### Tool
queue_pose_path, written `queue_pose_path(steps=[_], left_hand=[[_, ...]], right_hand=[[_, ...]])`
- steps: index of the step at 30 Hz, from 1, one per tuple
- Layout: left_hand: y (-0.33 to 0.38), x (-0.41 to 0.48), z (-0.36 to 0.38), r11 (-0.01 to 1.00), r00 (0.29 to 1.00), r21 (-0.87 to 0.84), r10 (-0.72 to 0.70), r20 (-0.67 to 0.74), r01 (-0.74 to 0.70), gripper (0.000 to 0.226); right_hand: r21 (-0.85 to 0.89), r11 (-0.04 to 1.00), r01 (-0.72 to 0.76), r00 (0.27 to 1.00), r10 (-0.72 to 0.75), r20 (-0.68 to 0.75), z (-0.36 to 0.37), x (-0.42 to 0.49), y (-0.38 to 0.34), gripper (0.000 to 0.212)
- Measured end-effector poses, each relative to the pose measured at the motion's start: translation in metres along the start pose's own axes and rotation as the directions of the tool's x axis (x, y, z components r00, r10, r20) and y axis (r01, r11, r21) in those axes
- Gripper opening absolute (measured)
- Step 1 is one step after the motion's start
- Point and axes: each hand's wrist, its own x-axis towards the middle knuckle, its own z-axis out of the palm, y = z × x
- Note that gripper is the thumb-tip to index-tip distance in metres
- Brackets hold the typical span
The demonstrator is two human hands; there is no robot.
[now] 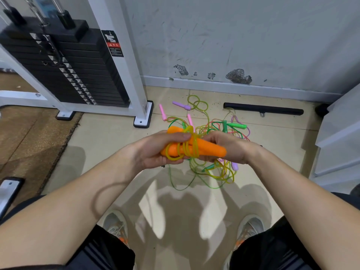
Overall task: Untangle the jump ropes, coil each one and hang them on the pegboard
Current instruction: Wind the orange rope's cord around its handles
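Two orange jump-rope handles lie side by side in front of me, with yellow cord wound round them in several loops. My left hand grips their left ends, thumb on top. My right hand holds the right ends from behind. Below and beyond my hands, a tangle of ropes lies on the tiled floor: yellow and green cords, pink handles, purple handles and green handles. No pegboard is in view.
A white weight-stack machine stands at the left, its feet on the floor near the ropes. A black bar lies by the scuffed wall. White steps rise at the right. My shoes are at the bottom.
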Motion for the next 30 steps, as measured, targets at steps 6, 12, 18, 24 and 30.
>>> queue_pose_path(steps=[6, 12, 18, 24, 30], left_hand=[[-0.006, 0.009, 0.001, 0.925, 0.993, 0.374, -0.019, -0.118, 0.062, 0.039], [-0.007, 0.017, 0.005, 0.904, 0.956, 0.428, 0.122, -0.268, 0.005, 0.048], [-0.006, 0.024, 0.002, 0.871, 0.863, 0.483, 0.313, -0.397, -0.094, 0.033], [-0.004, 0.023, 0.006, 0.951, 0.785, 0.196, 0.308, -0.537, -0.239, 0.028], [0.004, 0.015, 0.011, 0.897, 0.861, -0.274, 0.187, -0.473, -0.346, 0.019]], right_hand=[[-0.234, 0.969, -0.084, 0.993, 0.063, -0.096, 0.001, 0.004, -0.004, 0.018], [-0.545, 0.802, -0.245, 0.911, -0.001, -0.412, 0.016, 0.011, -0.006, 0.015], [-0.137, 0.974, -0.183, 0.838, 0.082, -0.539, 0.026, 0.015, -0.009, 0.017], [0.162, 0.984, 0.075, 0.708, 0.062, -0.703, 0.044, 0.014, -0.015, 0.011], [0.207, 0.965, 0.163, 0.726, 0.024, -0.687, 0.074, 0.017, -0.007, 0.042]])
